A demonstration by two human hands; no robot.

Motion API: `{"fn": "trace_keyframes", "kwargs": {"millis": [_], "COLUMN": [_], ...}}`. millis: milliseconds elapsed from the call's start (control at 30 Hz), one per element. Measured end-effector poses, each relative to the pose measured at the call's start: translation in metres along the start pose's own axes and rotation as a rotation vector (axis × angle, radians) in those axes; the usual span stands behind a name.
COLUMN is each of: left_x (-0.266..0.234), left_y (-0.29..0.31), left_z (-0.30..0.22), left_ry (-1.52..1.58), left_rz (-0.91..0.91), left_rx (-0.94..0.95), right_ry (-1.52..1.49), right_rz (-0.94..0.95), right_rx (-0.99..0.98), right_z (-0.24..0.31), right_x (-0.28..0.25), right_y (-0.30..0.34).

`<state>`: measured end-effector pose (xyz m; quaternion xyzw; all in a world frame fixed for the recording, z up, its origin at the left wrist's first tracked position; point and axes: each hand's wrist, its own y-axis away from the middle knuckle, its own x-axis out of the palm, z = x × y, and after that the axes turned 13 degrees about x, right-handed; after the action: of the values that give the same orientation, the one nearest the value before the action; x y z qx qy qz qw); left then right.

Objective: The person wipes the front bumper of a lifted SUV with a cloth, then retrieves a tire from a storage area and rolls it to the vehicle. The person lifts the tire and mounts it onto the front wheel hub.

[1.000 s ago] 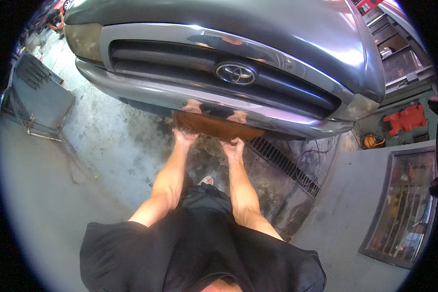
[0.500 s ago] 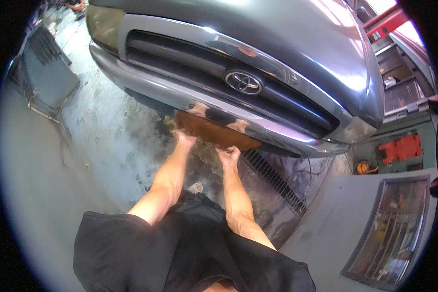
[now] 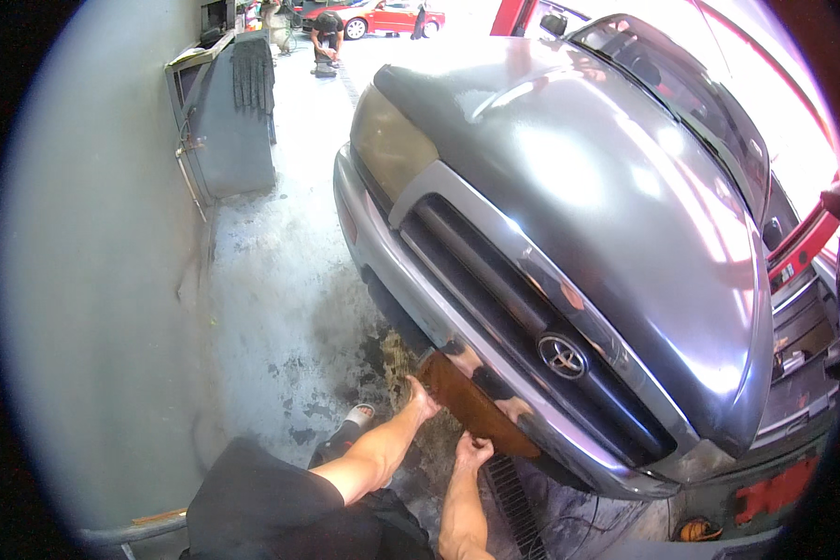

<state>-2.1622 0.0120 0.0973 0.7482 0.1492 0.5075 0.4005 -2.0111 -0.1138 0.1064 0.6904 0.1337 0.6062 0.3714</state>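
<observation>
Floor [image 3: 271, 308]: pale grey-blue concrete, dark stains and worn patches, thickest below the bumper. A slotted drain grate [image 3: 513, 509] crosses it at lower centre. Plain grey wall [image 3: 93, 280] fills the left of the frame; dark grey metal cabinet [image 3: 229, 131] against it, upper left. At top, a red car [image 3: 383, 19] and, near it, a bent-over person in dark clothing [image 3: 327, 35]. Strong daylight upper right, washing out detail there. Silver-grey vehicle [image 3: 607, 196] takes up centre and right, nose toward lower centre.

Hidden or unclear: plate's rear face and the fingers of the left hand behind it; vehicle's underside; the wearer's right forearm cut by the lower edge. Red object [image 3: 777, 493] at lower right is dim and partly cropped by the lens rim; kind not certain.

Rust-brown plate [image 3: 481, 408]: below centre of frame, along the lower edge of the chrome bumper [image 3: 569, 448]. Flat, oblong; long axis slants from upper left to lower right, roughly parallel to the bumper. Brown face turned toward the wearer. Whether its upper edge touches the bumper: cannot tell.

Left hand [image 3: 424, 399] grips the plate's left end, thumb set apart from the fingers. Right hand [image 3: 475, 451] nearly closed, fingers curled, pinching the lower edge. Both hands mirrored in the chrome.
</observation>
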Motion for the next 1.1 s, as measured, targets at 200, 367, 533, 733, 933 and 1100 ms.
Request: {"fn": "trace_keyframes", "kwargs": {"millis": [200,367,533,733,933,1100], "left_x": [-0.007,-0.074,-0.215,-0.336,-0.338,-0.316], "left_y": [0.015,0.01,0.001,0.052,0.067,0.02], "left_z": [-0.019,-0.101,-0.292,-0.55,-0.687,-0.734], "left_ry": [-0.3,-0.437,-0.596,-0.572,-0.537,-0.579], "left_rz": [-0.001,0.117,0.018,-0.38,-0.46,-0.456], "left_rx": [-0.021,-0.102,0.163,0.463,0.541,0.466], "right_ry": [0.11,0.068,0.089,0.215,0.299,0.463], "right_rz": [-0.079,-0.104,-0.2,-0.082,-0.211,-0.618], "right_rx": [0.122,0.086,-0.038,-0.276,-0.296,-0.055], "right_z": [-0.052,-0.074,-0.077,-0.101,-0.155,-0.258], "right_x": [0.015,0.022,0.009,0.012,0.022,0.004], "right_y": [0.0,-0.014,-0.034,-0.031,-0.024,-0.05]}}
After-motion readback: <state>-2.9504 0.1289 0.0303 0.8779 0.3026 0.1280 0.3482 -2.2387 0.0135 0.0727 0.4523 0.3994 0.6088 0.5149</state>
